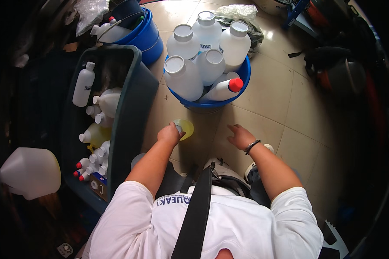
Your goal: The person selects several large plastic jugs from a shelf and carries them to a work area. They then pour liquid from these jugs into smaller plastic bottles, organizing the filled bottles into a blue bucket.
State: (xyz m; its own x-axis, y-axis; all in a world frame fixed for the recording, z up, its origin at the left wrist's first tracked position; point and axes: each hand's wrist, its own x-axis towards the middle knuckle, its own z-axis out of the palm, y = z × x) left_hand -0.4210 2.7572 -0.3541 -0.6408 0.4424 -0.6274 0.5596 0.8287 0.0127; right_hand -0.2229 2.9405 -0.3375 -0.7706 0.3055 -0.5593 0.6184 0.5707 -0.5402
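Note:
My left hand (170, 134) grips a translucent bottle of yellow liquid (187, 130) near its white cap, above the tiled floor. Nothing is in my right hand (241, 137); its fingers are apart, the index finger pointing toward the left. In front of both hands stands a blue bucket (210, 105) packed with several large white plastic bottles (183, 81). A white bottle with a red cap (221, 90) leans at the bucket's near right rim.
To the left is a dark grey plastic bin (129, 106) holding several capped bottles (84, 84). A second blue bucket (150, 42) stands behind it. At far left is a large white jug (32, 173). Plastic bags (238, 13) lie behind the front bucket; dark equipment (340, 74) is on the right.

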